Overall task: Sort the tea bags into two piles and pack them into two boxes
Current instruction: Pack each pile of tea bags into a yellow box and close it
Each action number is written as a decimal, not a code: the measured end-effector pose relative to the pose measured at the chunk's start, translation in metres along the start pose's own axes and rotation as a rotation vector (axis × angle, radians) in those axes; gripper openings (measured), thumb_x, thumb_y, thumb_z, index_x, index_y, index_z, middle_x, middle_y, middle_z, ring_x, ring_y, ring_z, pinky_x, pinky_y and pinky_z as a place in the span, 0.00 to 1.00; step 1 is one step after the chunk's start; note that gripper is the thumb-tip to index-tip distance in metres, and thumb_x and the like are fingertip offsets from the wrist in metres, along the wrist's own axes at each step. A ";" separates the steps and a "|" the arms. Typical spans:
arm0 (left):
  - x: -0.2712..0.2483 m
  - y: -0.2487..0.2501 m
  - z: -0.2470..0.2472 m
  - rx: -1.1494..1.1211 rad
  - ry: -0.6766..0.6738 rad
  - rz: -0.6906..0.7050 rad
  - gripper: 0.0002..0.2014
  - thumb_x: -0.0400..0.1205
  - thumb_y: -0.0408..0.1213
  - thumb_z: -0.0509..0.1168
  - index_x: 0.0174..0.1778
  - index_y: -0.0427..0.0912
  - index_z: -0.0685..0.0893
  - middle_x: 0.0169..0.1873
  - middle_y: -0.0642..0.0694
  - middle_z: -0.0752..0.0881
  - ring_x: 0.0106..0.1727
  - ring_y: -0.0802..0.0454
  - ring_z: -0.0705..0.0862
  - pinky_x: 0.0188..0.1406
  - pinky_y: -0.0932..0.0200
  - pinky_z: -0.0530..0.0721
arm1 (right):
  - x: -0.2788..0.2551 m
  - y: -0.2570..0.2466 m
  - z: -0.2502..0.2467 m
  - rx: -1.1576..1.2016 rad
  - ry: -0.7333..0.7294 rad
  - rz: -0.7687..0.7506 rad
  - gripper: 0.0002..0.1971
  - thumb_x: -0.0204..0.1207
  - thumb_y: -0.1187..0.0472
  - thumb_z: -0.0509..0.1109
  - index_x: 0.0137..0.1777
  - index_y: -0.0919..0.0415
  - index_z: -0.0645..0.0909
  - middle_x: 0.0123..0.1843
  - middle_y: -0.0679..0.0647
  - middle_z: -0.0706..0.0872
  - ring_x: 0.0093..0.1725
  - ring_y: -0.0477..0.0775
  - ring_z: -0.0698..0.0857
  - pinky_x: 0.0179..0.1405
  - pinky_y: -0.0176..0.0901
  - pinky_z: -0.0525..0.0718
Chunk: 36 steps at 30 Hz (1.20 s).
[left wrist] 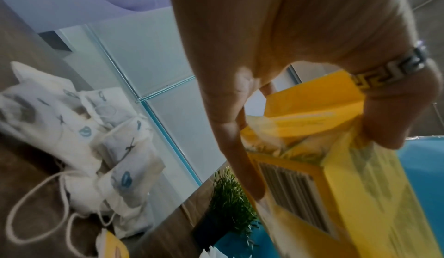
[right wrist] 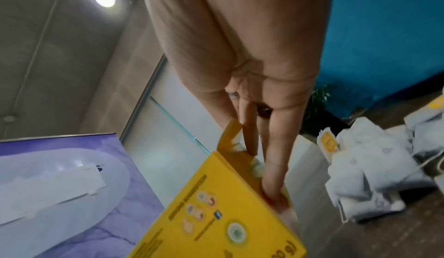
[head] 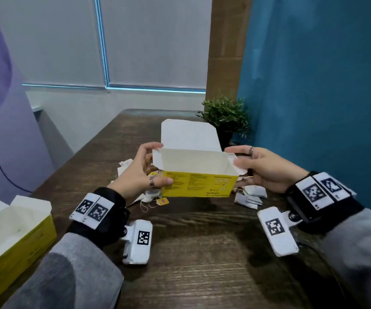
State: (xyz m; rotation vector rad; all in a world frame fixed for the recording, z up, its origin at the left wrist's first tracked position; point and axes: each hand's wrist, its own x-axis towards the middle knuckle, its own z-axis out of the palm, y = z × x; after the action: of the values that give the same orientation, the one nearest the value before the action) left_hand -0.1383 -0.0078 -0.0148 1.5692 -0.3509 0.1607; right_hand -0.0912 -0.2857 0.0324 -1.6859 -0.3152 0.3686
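I hold the open yellow box up off the table between my two hands, its white lid flap standing up on the far side. My left hand grips the box's left end: the thumb presses the yellow front panel low down, and the fingers curl around the left side flap at the top corner. My right hand pinches the white right side flap between thumb and forefinger, the other fingers curled behind the box's right end. In the left wrist view the thumb with its ring lies across the yellow card.

One pile of tea bags lies on the table just below and inside my right hand, under the box's right corner. The other pile lies beneath my left hand, partly hidden behind the box, with strings and a yellow tag trailing toward me. A second open box sits well to the left of my left wrist, at the table's near edge.
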 end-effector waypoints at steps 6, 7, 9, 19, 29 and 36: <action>-0.003 0.000 -0.010 -0.070 -0.010 0.013 0.53 0.35 0.50 0.86 0.57 0.55 0.71 0.51 0.53 0.83 0.46 0.61 0.88 0.37 0.64 0.87 | 0.019 -0.005 -0.002 0.138 -0.007 0.080 0.14 0.81 0.63 0.64 0.65 0.56 0.74 0.48 0.58 0.87 0.32 0.54 0.90 0.40 0.53 0.91; -0.004 0.000 -0.011 -0.063 -0.009 0.028 0.53 0.33 0.48 0.86 0.55 0.51 0.70 0.49 0.53 0.82 0.43 0.64 0.88 0.33 0.66 0.86 | 0.024 -0.005 -0.008 0.124 0.035 0.093 0.12 0.82 0.60 0.64 0.64 0.57 0.74 0.50 0.58 0.86 0.32 0.55 0.90 0.39 0.51 0.90; -0.004 0.000 -0.014 -0.037 -0.015 0.029 0.49 0.36 0.40 0.83 0.54 0.47 0.68 0.49 0.54 0.80 0.39 0.68 0.87 0.30 0.70 0.84 | 0.034 -0.002 -0.021 0.002 0.155 0.112 0.08 0.82 0.56 0.63 0.58 0.56 0.75 0.51 0.57 0.87 0.34 0.55 0.89 0.34 0.45 0.88; 0.002 -0.015 -0.024 0.092 -0.006 -0.074 0.47 0.40 0.46 0.87 0.52 0.55 0.69 0.52 0.52 0.81 0.54 0.58 0.83 0.40 0.68 0.86 | 0.097 0.034 -0.048 -0.807 0.126 0.244 0.19 0.75 0.69 0.69 0.66 0.62 0.76 0.54 0.55 0.78 0.49 0.54 0.80 0.24 0.38 0.84; 0.001 -0.017 -0.030 0.119 -0.032 -0.048 0.53 0.33 0.49 0.85 0.55 0.57 0.68 0.55 0.49 0.78 0.54 0.62 0.83 0.41 0.71 0.84 | 0.110 0.046 -0.023 -1.285 -0.021 0.160 0.26 0.68 0.61 0.78 0.66 0.52 0.76 0.51 0.50 0.75 0.48 0.49 0.76 0.31 0.34 0.74; -0.004 -0.006 -0.024 0.162 -0.094 0.030 0.47 0.40 0.48 0.85 0.54 0.62 0.69 0.59 0.50 0.78 0.55 0.66 0.83 0.49 0.68 0.84 | 0.092 0.008 -0.010 -0.690 0.197 -0.052 0.23 0.83 0.43 0.56 0.61 0.58 0.82 0.57 0.54 0.85 0.50 0.53 0.81 0.42 0.42 0.78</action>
State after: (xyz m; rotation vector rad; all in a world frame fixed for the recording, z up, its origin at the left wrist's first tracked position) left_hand -0.1369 0.0167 -0.0205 1.7353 -0.4441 0.1420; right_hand -0.0038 -0.2579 0.0196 -2.3636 -0.3630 0.0443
